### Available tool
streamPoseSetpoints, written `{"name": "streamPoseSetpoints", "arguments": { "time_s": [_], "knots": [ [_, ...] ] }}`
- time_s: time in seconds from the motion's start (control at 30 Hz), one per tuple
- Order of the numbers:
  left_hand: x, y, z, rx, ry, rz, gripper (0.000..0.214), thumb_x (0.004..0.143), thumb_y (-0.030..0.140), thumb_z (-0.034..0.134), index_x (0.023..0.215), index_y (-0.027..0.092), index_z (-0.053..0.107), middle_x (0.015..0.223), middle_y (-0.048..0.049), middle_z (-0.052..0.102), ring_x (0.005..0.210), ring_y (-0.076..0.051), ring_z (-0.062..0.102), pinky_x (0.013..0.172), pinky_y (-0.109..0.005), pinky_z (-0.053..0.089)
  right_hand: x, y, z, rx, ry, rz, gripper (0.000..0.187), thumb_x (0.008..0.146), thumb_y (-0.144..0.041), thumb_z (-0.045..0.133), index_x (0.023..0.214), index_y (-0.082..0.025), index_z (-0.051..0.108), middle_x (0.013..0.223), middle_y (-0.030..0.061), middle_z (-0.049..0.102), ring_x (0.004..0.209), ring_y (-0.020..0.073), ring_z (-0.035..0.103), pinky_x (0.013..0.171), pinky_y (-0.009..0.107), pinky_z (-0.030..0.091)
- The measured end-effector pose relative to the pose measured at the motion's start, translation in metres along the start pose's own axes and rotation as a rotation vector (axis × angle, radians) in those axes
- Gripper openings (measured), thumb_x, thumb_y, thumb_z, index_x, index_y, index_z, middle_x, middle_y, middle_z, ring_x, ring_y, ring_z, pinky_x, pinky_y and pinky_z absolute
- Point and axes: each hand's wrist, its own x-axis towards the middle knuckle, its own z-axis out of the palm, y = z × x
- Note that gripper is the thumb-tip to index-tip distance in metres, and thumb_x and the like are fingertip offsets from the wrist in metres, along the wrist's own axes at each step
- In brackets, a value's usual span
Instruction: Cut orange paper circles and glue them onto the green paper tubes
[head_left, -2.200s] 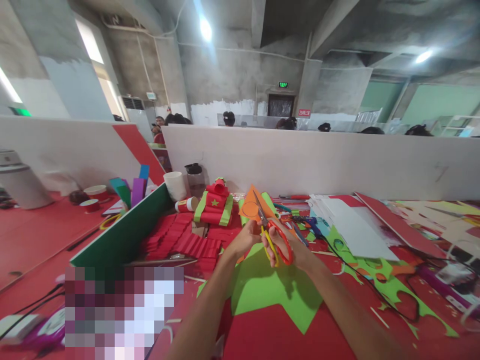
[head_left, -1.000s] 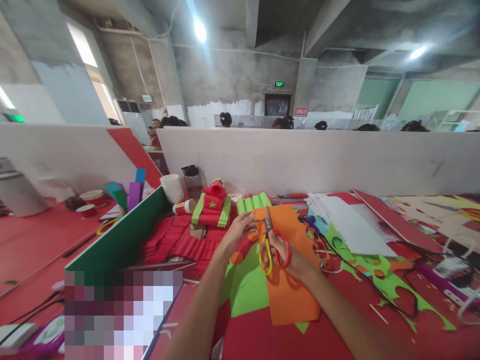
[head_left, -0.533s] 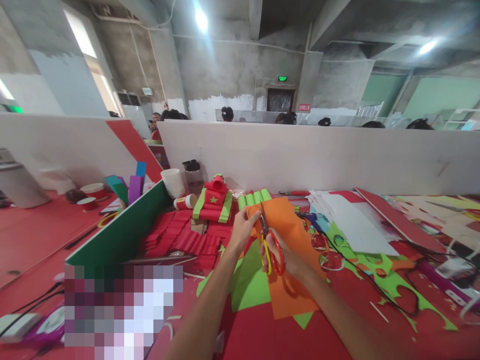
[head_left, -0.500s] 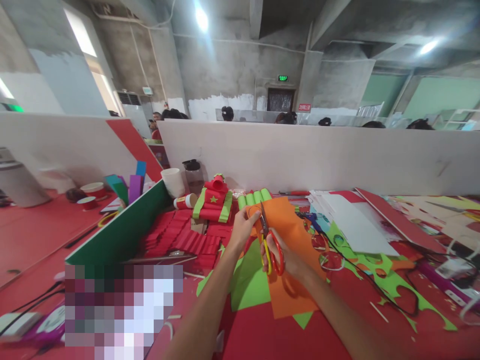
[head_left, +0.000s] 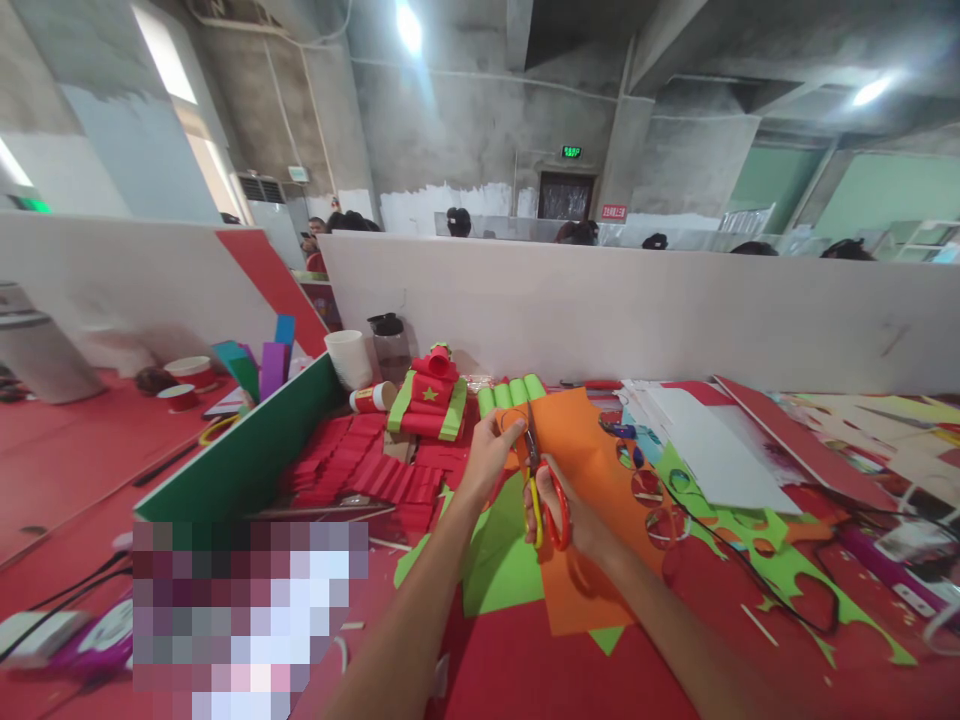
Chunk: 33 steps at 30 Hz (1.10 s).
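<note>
My right hand [head_left: 562,510] is closed round the handles of a pair of scissors [head_left: 535,490], one handle red and the other yellow. Their blades point away from me and lie at the edge of a large orange paper sheet [head_left: 574,440]. My left hand [head_left: 491,445] pinches the sheet's far left corner, just left of the blades. A curved line shows on that corner. Under the orange sheet lies a lime green paper sheet [head_left: 499,560], partly covered by my forearms. Behind my hands are several green paper rolls [head_left: 512,392].
Left of my hands stands a red and green paper model [head_left: 429,395] with a star, beside pleated red paper strips [head_left: 360,460]. A green divider [head_left: 247,440] edges them. Right are a glue gun [head_left: 622,430], white sheets [head_left: 712,450] and cut green scraps [head_left: 795,560] crossed by a black cable.
The scissor blades look more closed, and the upper blade has shifted slightly. My hands keep almost the same place, while the whole view has shifted a little.
</note>
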Motion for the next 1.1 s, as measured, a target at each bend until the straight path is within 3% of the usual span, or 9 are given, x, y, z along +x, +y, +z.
{"name": "streamPoseSetpoints", "arguments": {
  "time_s": [0.33,0.57,0.87,1.1],
  "knots": [
    [0.001,-0.004,0.001,-0.024,0.008,-0.011,0.032,0.070,0.040,0.078,0.086,0.016,0.064,0.082,-0.0023,0.068,0.072,-0.015,0.060,0.070,-0.027,0.046,0.005,0.012,0.005,0.077,0.063,-0.062,0.047,0.090,-0.071,0.049,0.091,-0.024,0.045,0.071,-0.0045,0.053,0.050,0.0114,0.055,0.048,0.025,0.052],
    [0.000,-0.003,0.002,-0.020,0.024,-0.032,0.031,0.069,0.040,0.079,0.083,0.016,0.065,0.078,-0.0018,0.068,0.068,-0.014,0.059,0.067,-0.027,0.046,0.009,0.018,0.011,0.145,0.058,-0.052,0.050,0.090,-0.073,0.047,0.099,-0.024,0.042,0.078,-0.0037,0.055,0.049,0.0108,0.056,0.042,0.024,0.051],
    [-0.002,-0.003,0.007,-0.069,0.034,-0.033,0.030,0.069,0.038,0.079,0.085,0.016,0.067,0.081,-0.0029,0.069,0.071,-0.015,0.060,0.071,-0.028,0.048,0.007,0.007,0.017,0.040,0.172,-0.099,0.048,0.090,-0.071,0.050,0.087,-0.024,0.041,0.073,-0.0042,0.049,0.057,0.0141,0.058,0.046,0.025,0.053],
    [0.001,-0.009,0.007,-0.096,0.031,-0.047,0.033,0.067,0.040,0.080,0.085,0.016,0.066,0.077,-0.0014,0.067,0.067,-0.014,0.058,0.066,-0.027,0.047,0.006,0.008,0.018,0.012,0.183,-0.109,0.045,0.090,-0.067,0.054,0.086,-0.025,0.040,0.070,-0.0059,0.048,0.053,0.0134,0.054,0.047,0.026,0.052]
  ]
}}
